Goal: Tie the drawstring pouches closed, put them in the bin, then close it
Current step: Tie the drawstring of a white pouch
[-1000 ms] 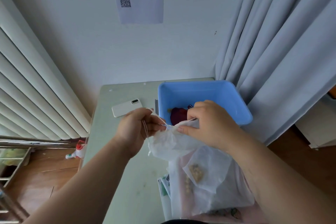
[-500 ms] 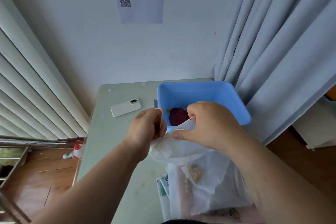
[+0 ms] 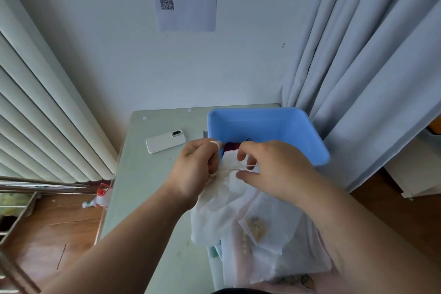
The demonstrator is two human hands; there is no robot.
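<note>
Cord (image 3: pixel 250 165), in the head view, is now looping round the forefinger of the left hand (image 3: pixel 193 169), which a second ago was only pinching it. The right hand (image 3: pixel 274 169) is easing off the mouth, its fingers hooking the cord. The pouch (image 3: pixel 224 198) is hanging at the bin's (image 3: pixel 262 124) 6 o'clock, mouth gathering. I'm judging a knot is starting.
</note>
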